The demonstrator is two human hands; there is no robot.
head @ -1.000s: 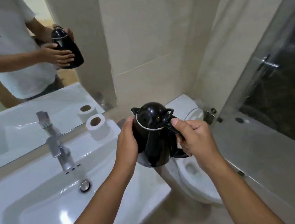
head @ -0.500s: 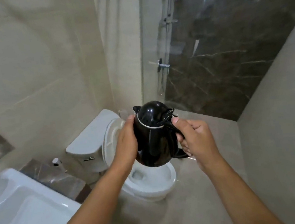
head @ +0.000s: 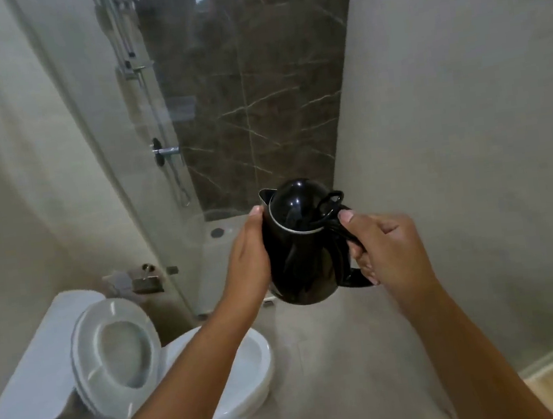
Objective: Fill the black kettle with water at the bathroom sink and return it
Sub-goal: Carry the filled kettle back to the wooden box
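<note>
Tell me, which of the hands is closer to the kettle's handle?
Right. The right hand grips the handle of the black kettle, fingers curled round it. The left hand lies flat against the kettle's opposite side, away from the handle.

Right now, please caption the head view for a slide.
The right hand grips the handle of the black kettle, left hand steadies its side, near a toilet.

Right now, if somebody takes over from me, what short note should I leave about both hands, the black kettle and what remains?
Left hand: palm against the side of the black kettle, supporting it.
Right hand: grips its handle.
Kettle: held in the air, roughly upright, lid shut, right of the toilet; sink not in view.
Done: filling cannot be confirmed; the lid hides the inside.
Left: carry it back, set it down.
</note>
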